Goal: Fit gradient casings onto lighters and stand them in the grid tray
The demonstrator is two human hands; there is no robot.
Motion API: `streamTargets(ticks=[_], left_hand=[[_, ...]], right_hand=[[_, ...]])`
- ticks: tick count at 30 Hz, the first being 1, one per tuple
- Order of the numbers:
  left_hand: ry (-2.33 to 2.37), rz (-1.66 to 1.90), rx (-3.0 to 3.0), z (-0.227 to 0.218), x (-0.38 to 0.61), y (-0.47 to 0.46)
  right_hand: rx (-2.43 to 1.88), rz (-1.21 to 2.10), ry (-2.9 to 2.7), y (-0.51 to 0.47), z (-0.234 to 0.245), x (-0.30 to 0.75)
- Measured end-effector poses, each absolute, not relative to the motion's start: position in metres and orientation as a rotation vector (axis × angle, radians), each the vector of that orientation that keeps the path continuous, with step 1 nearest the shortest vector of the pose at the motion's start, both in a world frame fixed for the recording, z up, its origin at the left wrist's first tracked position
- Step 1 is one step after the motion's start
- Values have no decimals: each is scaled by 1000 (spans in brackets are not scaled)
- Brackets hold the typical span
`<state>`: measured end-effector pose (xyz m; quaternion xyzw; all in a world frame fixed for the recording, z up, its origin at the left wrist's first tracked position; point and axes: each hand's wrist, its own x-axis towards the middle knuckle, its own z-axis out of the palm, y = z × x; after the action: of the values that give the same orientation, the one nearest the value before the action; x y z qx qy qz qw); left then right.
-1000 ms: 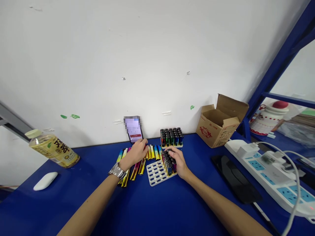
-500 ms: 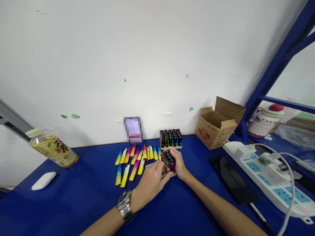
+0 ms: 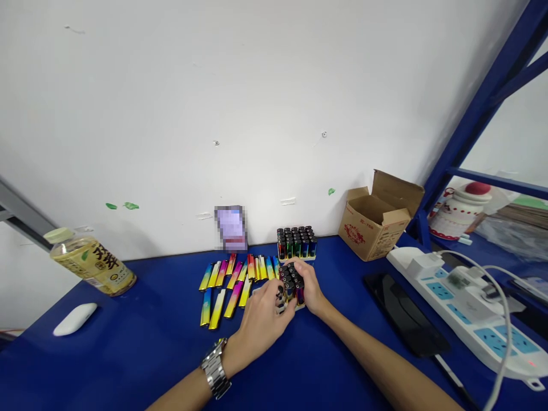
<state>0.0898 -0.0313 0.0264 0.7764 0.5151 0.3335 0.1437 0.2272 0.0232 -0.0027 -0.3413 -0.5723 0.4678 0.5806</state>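
Black-topped lighters [image 3: 292, 275] stand upright in a pale tray [image 3: 299, 307] at the middle of the table. My right hand [image 3: 311, 290] is curled round their far and right sides, steadying the group. At the tray's near left corner my left hand [image 3: 262, 313] pinches a single lighter [image 3: 280, 290] by its dark top; its lower part is hidden by the fingers. To the left lie several loose yellow, pink and blue metallic lighters [image 3: 233, 299]. Behind my hands another set of upright lighters [image 3: 297, 242] fills a second tray [image 3: 310, 258] by the wall.
A phone with a blurred screen [image 3: 231, 228] leans on the wall. On the right are an open cardboard box [image 3: 363, 228], a black phone [image 3: 405, 314] and a power strip [image 3: 462, 319] with cables. A drink bottle [image 3: 94, 262] and a white case [image 3: 76, 319] are at left.
My left hand has shifted slightly down and away from the grouped lighters, and the dark top in its fingers now shows apart from them. My right hand stays round the group.
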Motion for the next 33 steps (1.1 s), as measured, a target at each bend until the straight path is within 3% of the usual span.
streamTargets(ticks=[9,23,33], left_hand=[[1342,1220,2317,37,89,-27],[1586,1028,2154,20,80,-22],[1802,1217,2079,34,84,-13]], right_hand=[[-794,1082,-1333,23,1,227],[-805,1097,-1335,25,-3,228],[-823,1101,-1334,23,3,227]])
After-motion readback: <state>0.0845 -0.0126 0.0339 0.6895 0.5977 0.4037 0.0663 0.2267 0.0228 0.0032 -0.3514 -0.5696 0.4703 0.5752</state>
